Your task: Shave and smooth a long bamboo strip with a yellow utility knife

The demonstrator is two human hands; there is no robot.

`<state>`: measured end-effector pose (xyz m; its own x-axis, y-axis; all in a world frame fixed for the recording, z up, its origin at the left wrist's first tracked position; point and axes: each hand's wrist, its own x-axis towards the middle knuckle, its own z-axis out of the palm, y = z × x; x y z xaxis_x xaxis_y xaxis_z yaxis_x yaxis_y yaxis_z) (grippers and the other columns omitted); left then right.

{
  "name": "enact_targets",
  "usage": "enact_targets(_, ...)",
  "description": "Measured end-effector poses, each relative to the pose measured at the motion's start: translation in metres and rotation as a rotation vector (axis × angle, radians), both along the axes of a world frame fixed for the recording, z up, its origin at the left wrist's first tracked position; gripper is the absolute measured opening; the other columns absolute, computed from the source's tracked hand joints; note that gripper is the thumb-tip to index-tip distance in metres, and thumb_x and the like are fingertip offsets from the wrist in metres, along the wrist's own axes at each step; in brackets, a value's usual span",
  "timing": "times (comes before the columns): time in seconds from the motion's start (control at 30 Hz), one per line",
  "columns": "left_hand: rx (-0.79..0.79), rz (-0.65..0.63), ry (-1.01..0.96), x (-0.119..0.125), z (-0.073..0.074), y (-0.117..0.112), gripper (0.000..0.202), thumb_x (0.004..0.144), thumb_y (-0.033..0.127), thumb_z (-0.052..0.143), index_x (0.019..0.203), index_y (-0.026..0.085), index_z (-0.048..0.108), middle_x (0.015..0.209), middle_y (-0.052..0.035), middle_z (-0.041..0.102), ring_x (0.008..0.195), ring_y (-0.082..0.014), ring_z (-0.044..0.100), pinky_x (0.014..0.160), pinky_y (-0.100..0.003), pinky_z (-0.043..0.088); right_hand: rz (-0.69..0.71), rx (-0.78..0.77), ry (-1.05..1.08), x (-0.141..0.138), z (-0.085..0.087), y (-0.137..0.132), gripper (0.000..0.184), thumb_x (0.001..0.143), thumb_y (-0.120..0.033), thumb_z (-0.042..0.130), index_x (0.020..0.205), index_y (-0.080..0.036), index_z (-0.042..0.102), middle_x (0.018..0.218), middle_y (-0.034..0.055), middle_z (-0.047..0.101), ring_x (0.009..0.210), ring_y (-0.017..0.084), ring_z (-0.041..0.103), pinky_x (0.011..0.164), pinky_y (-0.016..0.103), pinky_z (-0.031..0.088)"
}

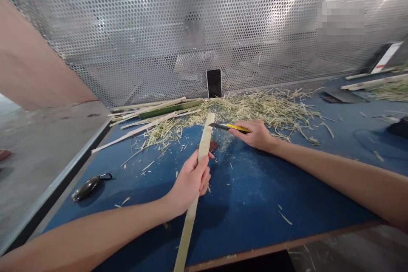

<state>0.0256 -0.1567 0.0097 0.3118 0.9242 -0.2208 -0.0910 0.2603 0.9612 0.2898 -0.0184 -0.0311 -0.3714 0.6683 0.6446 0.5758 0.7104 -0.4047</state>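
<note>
A long pale bamboo strip (186,231) slants up from the table's front edge, its far end raised toward the back. My left hand (191,176) is wrapped round its middle. In my right hand (256,136) is a yellow and black utility knife (234,128). The knife's blade meets the strip near its upper end; whether it cuts into the strip I cannot tell. A small dark reddish-brown piece (214,146) lies just behind the strip, partly hidden by it.
Shavings (264,108) are heaped along the back of the blue table (255,204). Bamboo strips (137,129) and a green bamboo piece (168,109) lie back left. A phone (214,83) leans on the perforated metal panel (153,38). A dark oval object with a clip (87,188) sits at left.
</note>
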Motion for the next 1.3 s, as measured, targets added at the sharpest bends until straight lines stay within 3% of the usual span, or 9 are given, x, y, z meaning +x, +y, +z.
enact_targets(0.27,0.004,-0.026,0.040,-0.001,0.000,0.001,0.037,0.105,0.059,0.058,0.115,0.024,0.052,0.050,0.0139,0.035,0.040,-0.0074,0.023,0.039,-0.018,0.026,-0.194,-0.102,0.057,-0.002,0.005,0.006,0.059,0.103,-0.072,0.057,0.073,-0.022,0.066,0.060,0.0006,0.054,0.056,0.015,0.044,0.059,0.034,0.034)
enact_targets(0.4,0.019,-0.029,0.030,-0.001,0.000,0.000,0.036,0.106,0.058,0.057,0.115,0.023,0.052,0.049,0.0136,0.036,0.040,-0.0076,0.024,0.039,-0.018,0.027,-0.132,-0.089,0.077,-0.001,0.006,0.004,0.060,0.104,-0.074,0.053,0.077,-0.023,0.069,0.061,0.0005,0.055,0.055,0.015,0.044,0.058,0.033,0.033)
enact_targets(0.57,0.016,-0.019,0.019,0.000,0.001,-0.001,0.036,0.106,0.057,0.057,0.115,0.023,0.053,0.048,0.0136,0.035,0.040,-0.0077,0.023,0.040,-0.018,0.027,0.015,-0.096,-0.019,0.002,0.004,0.004,0.051,0.103,-0.070,0.059,0.091,-0.024,0.077,0.072,0.0019,0.069,0.059,0.016,0.055,0.061,0.032,0.038)
enact_targets(0.77,0.011,-0.020,0.018,0.001,0.002,-0.001,0.036,0.105,0.058,0.058,0.115,0.023,0.053,0.049,0.0135,0.036,0.040,-0.0074,0.023,0.041,-0.018,0.027,0.027,-0.117,-0.073,0.001,0.004,0.005,0.045,0.104,-0.064,0.060,0.093,-0.025,0.077,0.078,0.0034,0.075,0.065,0.018,0.062,0.063,0.033,0.040)
enact_targets(0.93,0.010,-0.029,0.022,0.000,0.004,-0.002,0.033,0.106,0.055,0.057,0.115,0.023,0.053,0.048,0.0133,0.036,0.040,-0.0077,0.024,0.042,-0.019,0.028,0.117,-0.106,-0.105,0.000,0.010,-0.002,0.035,0.107,-0.054,0.057,0.115,-0.025,0.074,0.102,0.0066,0.081,0.081,0.022,0.071,0.075,0.034,0.048)
enact_targets(1.07,0.020,-0.040,0.024,0.000,0.003,-0.001,0.030,0.108,0.052,0.054,0.115,0.023,0.052,0.048,0.0133,0.036,0.040,-0.0078,0.025,0.042,-0.019,0.029,0.153,-0.142,-0.159,0.000,0.012,-0.006,0.033,0.107,-0.047,0.057,0.131,-0.026,0.066,0.116,0.0079,0.079,0.082,0.021,0.071,0.075,0.033,0.048)
enact_targets(1.3,0.045,-0.053,0.020,0.000,0.000,0.000,0.026,0.110,0.048,0.050,0.115,0.023,0.052,0.047,0.0131,0.038,0.039,-0.0079,0.027,0.042,-0.020,0.030,0.207,-0.123,-0.030,0.000,0.010,0.000,0.032,0.109,-0.047,0.056,0.121,-0.024,0.073,0.109,0.0088,0.079,0.088,0.023,0.072,0.081,0.034,0.054)
